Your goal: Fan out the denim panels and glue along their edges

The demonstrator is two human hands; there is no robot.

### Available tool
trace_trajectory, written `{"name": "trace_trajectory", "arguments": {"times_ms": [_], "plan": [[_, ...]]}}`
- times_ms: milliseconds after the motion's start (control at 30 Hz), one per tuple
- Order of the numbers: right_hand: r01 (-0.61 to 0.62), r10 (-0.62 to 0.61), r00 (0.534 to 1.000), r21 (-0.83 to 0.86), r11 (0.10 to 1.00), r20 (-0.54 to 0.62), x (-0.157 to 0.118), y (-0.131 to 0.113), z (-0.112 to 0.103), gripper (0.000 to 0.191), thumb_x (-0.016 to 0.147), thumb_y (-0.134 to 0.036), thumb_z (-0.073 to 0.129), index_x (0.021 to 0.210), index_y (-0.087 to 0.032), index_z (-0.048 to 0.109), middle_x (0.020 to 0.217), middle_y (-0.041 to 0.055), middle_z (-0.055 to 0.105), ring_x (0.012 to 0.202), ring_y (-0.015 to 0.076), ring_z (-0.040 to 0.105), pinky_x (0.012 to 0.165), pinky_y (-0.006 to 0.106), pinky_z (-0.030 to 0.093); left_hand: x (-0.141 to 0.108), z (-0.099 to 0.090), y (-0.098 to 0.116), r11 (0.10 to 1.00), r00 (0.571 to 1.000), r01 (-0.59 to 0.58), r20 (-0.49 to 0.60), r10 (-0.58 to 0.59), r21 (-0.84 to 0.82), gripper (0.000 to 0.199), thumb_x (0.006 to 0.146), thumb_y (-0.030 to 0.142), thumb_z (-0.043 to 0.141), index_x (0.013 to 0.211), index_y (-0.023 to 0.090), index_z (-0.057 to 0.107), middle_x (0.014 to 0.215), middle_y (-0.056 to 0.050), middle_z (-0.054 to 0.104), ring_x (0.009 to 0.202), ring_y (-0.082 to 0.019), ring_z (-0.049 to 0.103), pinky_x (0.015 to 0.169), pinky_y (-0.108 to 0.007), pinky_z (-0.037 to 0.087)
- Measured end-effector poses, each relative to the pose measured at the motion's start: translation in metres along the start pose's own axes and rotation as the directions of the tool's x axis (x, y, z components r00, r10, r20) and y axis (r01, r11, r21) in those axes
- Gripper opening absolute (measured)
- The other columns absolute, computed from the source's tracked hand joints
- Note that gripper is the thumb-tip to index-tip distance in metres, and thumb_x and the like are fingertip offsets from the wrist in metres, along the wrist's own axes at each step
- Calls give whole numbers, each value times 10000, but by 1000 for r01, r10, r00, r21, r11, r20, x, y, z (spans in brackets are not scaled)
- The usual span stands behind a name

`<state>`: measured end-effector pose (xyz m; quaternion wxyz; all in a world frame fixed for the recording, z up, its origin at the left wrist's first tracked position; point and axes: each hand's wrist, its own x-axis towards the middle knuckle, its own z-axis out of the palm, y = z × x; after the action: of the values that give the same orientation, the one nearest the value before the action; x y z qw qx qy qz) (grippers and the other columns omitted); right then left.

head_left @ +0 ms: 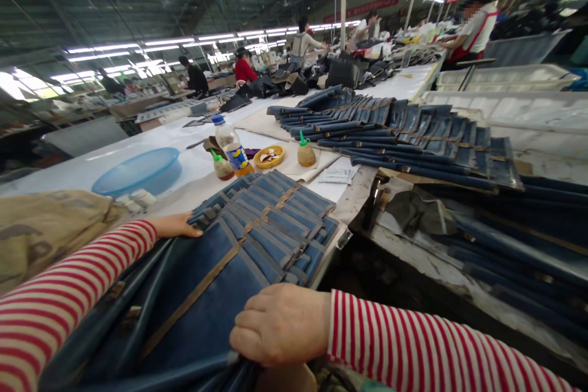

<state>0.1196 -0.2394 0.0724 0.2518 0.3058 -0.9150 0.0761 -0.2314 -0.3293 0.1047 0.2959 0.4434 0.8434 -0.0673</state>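
A fanned stack of dark blue, leather-like panels (280, 211) with brown tape strips lies at the table edge before me. At the near end, a large blue panel (202, 294) slopes down toward my body. My right hand (280, 324) is closed over the near right edge of this panel, its fingertips curled out of sight. On the far left side, my left hand (179, 225) grips the edge of the panels, its thumb on top and the other fingers mostly hidden. Rolled blue edges hang below my left forearm.
Beyond the stack stand a drink bottle (232, 146), a green-tipped glue bottle (305, 152) and a yellow dish (269, 157). A blue basin (138, 168) sits left. More fanned blue panels (399, 128) lie right. A dark gap (367, 275) opens beside the table. Co-workers stand farther back.
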Motion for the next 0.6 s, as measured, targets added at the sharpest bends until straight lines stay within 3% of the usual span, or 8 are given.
{"name": "trace_trajectory", "arguments": {"times_ms": [167, 400, 600], "plan": [[-48, 48, 999, 15, 999, 8, -13, -7, -1, 266, 934, -205, 263, 841, -146, 505, 836, 44, 592, 758, 113, 522, 697, 244, 404, -5, 7, 3, 999, 997, 10, -74, -8, 33, 634, 608, 548, 559, 1038, 84, 535, 1256, -146, 447, 1142, -249, 429, 1048, -427, 240], [-31, 33, 999, -66, 997, 21, -24, -8, -13, 269, 940, -204, 246, 1045, -170, 491, 1013, 48, 591, 909, 141, 514, 804, 305, 378, -10, 2, 6, 994, 994, 86, 77, -81, -73, 596, 579, 594, 503, 935, 125, 589, 955, -65, 664, 923, -210, 597, 898, -332, 429], [10, -9, 991, -7, 1000, 134, -23, 1, -17, 294, 879, -301, 412, 1101, -116, 471, 1051, 89, 573, 932, 165, 518, 793, 294, 385, -11, 4, 8, 994, 994, 102, 34, -101, -34, 620, 569, 627, 501, 934, 131, 575, 973, -66, 661, 945, -218, 587, 900, -332, 419]]}}
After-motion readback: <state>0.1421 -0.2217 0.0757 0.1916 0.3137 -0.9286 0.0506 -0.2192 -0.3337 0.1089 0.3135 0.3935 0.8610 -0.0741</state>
